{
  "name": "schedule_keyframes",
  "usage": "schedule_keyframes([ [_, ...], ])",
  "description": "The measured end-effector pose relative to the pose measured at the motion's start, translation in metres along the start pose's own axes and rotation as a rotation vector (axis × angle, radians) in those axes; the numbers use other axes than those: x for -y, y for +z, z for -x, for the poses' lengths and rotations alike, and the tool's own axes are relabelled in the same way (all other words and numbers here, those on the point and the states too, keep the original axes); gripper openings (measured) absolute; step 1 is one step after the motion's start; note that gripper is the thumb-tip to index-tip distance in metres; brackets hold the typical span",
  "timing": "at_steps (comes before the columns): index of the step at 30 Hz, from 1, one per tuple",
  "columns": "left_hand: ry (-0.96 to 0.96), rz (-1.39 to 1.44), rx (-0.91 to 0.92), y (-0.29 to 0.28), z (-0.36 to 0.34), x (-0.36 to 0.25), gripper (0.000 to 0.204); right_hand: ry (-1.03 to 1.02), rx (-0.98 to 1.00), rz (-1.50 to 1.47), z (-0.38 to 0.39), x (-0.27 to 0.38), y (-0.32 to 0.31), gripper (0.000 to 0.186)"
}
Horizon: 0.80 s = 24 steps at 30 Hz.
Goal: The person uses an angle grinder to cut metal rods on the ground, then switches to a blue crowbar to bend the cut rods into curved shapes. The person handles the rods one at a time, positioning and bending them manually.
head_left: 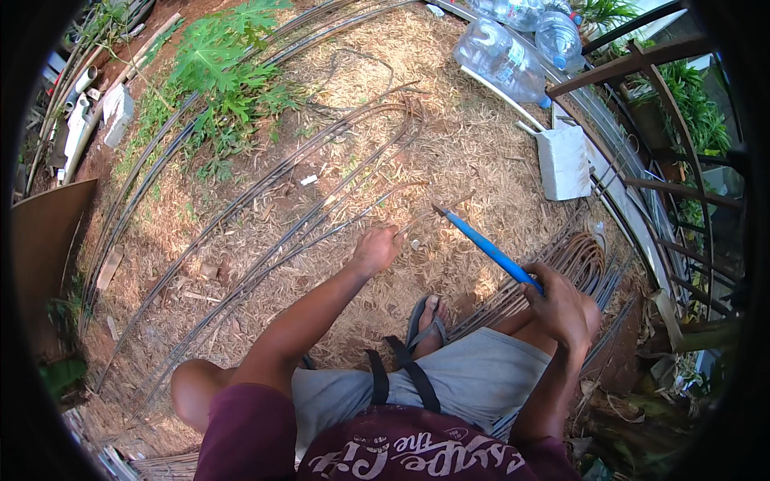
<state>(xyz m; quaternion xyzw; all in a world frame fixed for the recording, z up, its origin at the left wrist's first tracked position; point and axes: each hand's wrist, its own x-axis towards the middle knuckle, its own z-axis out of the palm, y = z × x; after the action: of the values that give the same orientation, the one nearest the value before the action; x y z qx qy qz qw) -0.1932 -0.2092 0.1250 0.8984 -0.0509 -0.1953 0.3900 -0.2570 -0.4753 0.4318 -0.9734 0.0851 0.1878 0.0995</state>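
Note:
My left hand (377,250) is closed on a thin metal rod (417,218), held low over the straw-covered ground. In my right hand (557,301) is a long blue-handled tool (489,244), its grip end near my right knee. The tool slants up and to the left. Its dark metal tip meets the rod or lies right beside it, a little beyond my left hand; I cannot tell whether it grips the rod. Several long rods (305,220) curve over the ground to the left of my left hand.
A bundle of bent rusty rods (581,256) lies to my right. Beyond it stand a white block (564,163), large clear plastic bottles (501,60) and a rusty metal frame (670,104). A leafy green plant (228,68) grows at the far left, near white pipes (78,128).

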Motion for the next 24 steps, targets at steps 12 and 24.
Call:
schedule_keyframes([
  [12, -0.137, 0.032, -0.435, 0.026, -0.01, -0.013, 0.041, -0.133, 0.094, -0.34, -0.025, -0.028, 0.009, 0.044],
  [24, -0.14, -0.023, -0.834, -0.209, -0.033, -0.08, 0.04, -0.27, 0.569, -1.471, -0.068, -0.003, 0.005, 0.056],
])
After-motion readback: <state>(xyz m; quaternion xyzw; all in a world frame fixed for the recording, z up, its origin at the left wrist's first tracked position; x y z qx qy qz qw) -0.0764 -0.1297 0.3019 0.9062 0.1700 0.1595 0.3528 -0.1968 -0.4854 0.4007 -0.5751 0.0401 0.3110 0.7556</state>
